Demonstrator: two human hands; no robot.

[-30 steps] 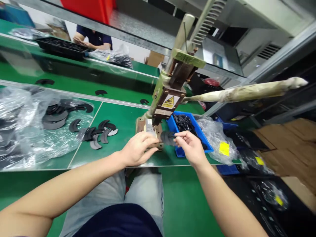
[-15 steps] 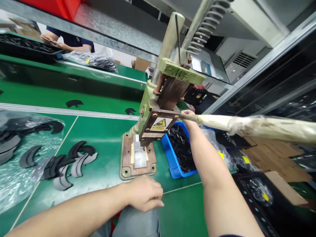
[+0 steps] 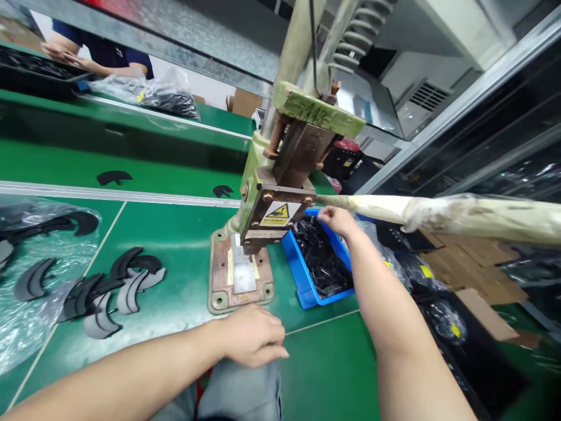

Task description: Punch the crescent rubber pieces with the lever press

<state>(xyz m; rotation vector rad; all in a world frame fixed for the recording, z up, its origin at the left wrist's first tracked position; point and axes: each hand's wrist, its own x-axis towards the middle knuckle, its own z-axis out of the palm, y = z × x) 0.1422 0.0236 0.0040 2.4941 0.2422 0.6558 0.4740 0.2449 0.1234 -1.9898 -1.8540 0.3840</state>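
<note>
A green hand press stands on the green table, its ram above a metal plate on the base. My left hand rests palm down at the table's near edge, in front of the base, fingers loosely curled and nothing seen in them. Over the far right rim of a blue bin filled with small black parts is my right hand. Its fingertips are pinched together below the lever; whatever they may hold is too small to make out. Curved black and grey pieces lie left of the press.
The press's wrapped lever reaches far to the right above my right arm. Clear plastic with more curved pieces covers the left side. Two dark pieces lie beyond the metal rail. Across the bench a person sits near bagged parts.
My right hand has come from behind the lever down and nearer, over the bin's edge. The left hand has stayed in nearly the same place. The view has shifted slightly.
</note>
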